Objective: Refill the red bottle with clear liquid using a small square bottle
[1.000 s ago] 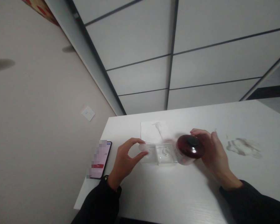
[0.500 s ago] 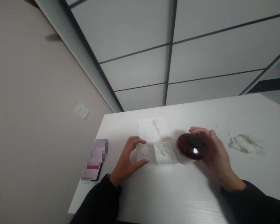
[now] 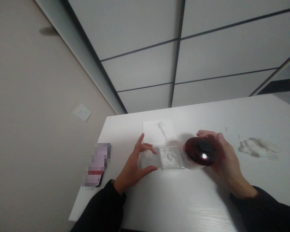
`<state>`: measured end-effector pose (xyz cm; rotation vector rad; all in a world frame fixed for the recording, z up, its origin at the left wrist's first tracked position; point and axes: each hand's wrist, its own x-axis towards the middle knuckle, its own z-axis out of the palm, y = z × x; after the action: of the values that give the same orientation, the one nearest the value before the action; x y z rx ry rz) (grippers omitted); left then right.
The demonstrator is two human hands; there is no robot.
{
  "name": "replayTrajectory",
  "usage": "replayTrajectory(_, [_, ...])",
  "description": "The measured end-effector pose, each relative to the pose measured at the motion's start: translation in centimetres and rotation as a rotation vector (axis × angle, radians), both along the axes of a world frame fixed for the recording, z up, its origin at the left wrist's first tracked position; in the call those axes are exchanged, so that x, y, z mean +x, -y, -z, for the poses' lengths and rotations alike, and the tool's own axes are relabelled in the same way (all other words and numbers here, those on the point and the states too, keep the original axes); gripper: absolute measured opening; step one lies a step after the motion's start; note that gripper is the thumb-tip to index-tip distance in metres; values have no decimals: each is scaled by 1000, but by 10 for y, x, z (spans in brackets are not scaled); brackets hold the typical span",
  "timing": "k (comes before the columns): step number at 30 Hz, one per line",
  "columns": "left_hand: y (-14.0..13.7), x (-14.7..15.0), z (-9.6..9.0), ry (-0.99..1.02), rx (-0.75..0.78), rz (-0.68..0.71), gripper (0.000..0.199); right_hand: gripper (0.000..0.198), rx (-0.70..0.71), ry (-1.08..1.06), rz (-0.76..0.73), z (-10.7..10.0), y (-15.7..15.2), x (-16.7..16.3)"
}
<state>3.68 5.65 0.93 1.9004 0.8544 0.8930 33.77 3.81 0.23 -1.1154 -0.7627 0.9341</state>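
Observation:
My left hand (image 3: 132,164) holds the left part of a small clear plastic case (image 3: 171,162). Its thumb lies along the near edge, other fingers reach over the far edge, and the index finger is raised. A round clear piece shows in the case's right half; a whitish, unclear shape shows in the left. My right hand (image 3: 224,158) is wrapped around the right side of a round bottle (image 3: 193,151) with a dark red top and black cap, standing against the case's right end. Its lower body is mostly hidden from above.
Behind the case, a white sheet of paper (image 3: 149,129) lies on the white table (image 3: 169,203), with a pale, thin-stemmed object (image 3: 161,127) on it. A phone (image 3: 96,164) rests near the left edge. A crumpled clear film or smear (image 3: 258,148) is at right.
My left index finger has lifted off the case, and the thumb and other fingers have slid slightly right along it. My right hand remains on the bottle. The view has shifted slightly.

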Motion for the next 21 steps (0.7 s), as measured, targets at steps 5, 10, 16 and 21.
replayTrajectory(5, [1, 2, 2, 20, -12, -48, 119, 49, -15, -14, 3, 1, 0, -1])
replayTrajectory(10, [2, 5, 3, 60, -86, -63, 132, 49, -24, -12, -30, 1, 1, 1])
replayTrajectory(16, [1, 6, 0, 41, -95, -20, 111, 47, -32, -13, -38, 2, 1, 0])
replayTrajectory(21, [-2, 5, -2, 43, -62, -50, 59, 48, -20, -5, -28, 3, 1, 0])
